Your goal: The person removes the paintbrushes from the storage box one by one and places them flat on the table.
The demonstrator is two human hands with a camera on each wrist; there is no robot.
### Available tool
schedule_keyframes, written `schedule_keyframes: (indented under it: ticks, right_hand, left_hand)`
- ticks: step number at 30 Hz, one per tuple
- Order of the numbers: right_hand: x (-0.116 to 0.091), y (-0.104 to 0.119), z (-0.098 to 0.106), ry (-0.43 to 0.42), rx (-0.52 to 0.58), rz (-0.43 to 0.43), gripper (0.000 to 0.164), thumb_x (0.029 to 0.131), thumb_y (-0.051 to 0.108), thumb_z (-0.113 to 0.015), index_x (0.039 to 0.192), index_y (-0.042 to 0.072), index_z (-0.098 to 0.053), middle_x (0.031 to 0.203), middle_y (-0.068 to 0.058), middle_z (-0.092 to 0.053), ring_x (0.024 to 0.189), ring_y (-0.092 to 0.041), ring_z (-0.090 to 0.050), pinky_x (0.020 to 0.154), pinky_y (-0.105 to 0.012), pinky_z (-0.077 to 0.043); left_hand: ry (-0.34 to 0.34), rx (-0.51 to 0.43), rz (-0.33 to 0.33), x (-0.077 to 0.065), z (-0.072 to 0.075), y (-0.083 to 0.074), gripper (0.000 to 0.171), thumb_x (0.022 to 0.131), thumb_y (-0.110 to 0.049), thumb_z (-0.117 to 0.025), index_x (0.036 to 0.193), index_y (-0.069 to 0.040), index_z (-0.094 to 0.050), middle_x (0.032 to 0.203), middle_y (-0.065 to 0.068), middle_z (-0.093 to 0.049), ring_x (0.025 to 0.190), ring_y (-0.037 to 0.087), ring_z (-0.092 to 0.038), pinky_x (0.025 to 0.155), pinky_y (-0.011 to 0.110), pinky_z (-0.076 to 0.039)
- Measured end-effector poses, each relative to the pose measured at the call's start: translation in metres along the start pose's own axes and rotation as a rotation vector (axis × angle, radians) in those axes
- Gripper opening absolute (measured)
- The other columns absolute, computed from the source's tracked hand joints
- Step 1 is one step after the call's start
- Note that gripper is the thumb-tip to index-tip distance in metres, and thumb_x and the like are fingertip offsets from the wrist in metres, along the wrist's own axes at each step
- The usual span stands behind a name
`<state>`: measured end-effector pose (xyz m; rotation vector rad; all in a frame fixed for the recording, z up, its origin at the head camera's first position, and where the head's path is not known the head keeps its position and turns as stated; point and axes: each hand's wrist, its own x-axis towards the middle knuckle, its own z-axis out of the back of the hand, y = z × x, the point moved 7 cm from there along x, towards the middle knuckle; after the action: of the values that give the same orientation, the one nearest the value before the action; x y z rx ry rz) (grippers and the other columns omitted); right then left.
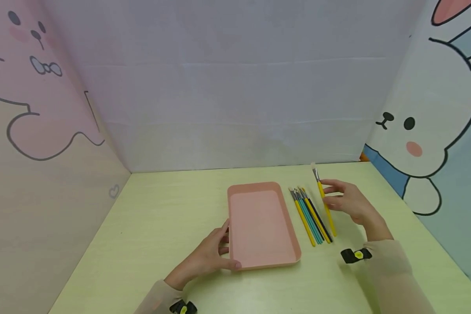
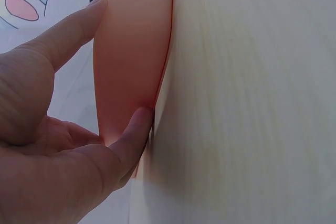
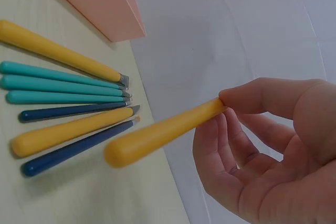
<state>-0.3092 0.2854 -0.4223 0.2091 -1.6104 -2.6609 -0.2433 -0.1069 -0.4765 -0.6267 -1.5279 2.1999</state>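
A pink rectangular tray (image 1: 261,222) lies on the table, its side wall (image 2: 134,51) close up in the left wrist view. My left hand (image 1: 208,257) grips the tray at its near left corner, thumb at the front edge and fingers along the left side. My right hand (image 1: 349,203) pinches a yellow-handled paintbrush (image 1: 328,213) between thumb and fingertips, bristles pointing away from me. In the right wrist view the brush's rounded handle end (image 3: 123,150) sticks out from the fingers. Between tray and right hand lies a row of several paintbrushes (image 1: 308,216).
The row holds yellow (image 3: 60,52), teal (image 3: 63,85) and dark blue (image 3: 73,149) handles, side by side. A pale wall panel (image 1: 235,109) closes off the table's (image 1: 161,209) back edge. Cartoon-printed panels stand at the left (image 1: 55,196) and right (image 1: 428,144).
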Motion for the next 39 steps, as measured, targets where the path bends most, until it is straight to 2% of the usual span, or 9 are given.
schedule_keyframes:
  ticks: [8,16,24,32,39]
  right_hand:
    - [0.002,-0.012,0.001,0.004,-0.006,-0.038,0.065,0.103,0.002,-0.065,0.162,-0.002,-0.037,0.147,-0.036,-0.047,0.116,-0.035,-0.066,0.088,-0.031,-0.065]
    - [0.005,-0.028,0.0,0.002,-0.047,-0.098,0.064,0.103,0.001,-0.065,0.161,-0.004,-0.039,0.147,-0.037,-0.047,0.118,-0.041,-0.066,0.09,-0.036,-0.065]
    - [0.011,-0.042,-0.004,0.001,-0.082,-0.15,0.06,0.102,0.004,-0.065,0.158,-0.002,-0.044,0.146,-0.036,-0.051,0.113,-0.036,-0.067,0.09,-0.038,-0.066]
    - [0.013,-0.047,-0.008,0.002,-0.127,-0.183,0.06,0.101,0.005,-0.065,0.157,-0.003,-0.045,0.145,-0.036,-0.052,0.107,-0.034,-0.069,0.089,-0.038,-0.066]
    - [0.011,-0.047,-0.012,0.009,-0.134,-0.199,0.058,0.101,0.004,-0.066,0.155,-0.006,-0.046,0.144,-0.036,-0.054,0.11,-0.035,-0.07,0.091,-0.041,-0.065]
  left_hand:
    - [-0.001,-0.011,0.001,0.0,0.0,0.002,0.13,0.08,-0.014,-0.096,0.172,-0.013,-0.005,0.156,0.017,-0.038,0.136,0.03,-0.055,0.106,0.029,-0.056]
    - [0.0,-0.018,-0.002,0.001,-0.001,0.0,0.129,0.079,-0.011,-0.096,0.172,-0.014,-0.006,0.156,0.017,-0.038,0.137,0.03,-0.055,0.105,0.029,-0.057]
    - [0.003,-0.02,-0.004,0.0,0.0,-0.001,0.13,0.079,-0.012,-0.096,0.172,-0.013,-0.006,0.156,0.018,-0.038,0.137,0.031,-0.056,0.105,0.029,-0.057]
    - [0.002,-0.011,0.006,-0.001,-0.001,-0.002,0.129,0.08,-0.013,-0.096,0.172,-0.012,-0.005,0.156,0.018,-0.038,0.137,0.031,-0.055,0.106,0.029,-0.056]
    - [0.0,0.001,0.005,-0.001,-0.001,-0.002,0.129,0.08,-0.014,-0.096,0.172,-0.011,-0.005,0.156,0.017,-0.038,0.136,0.03,-0.055,0.106,0.029,-0.056]
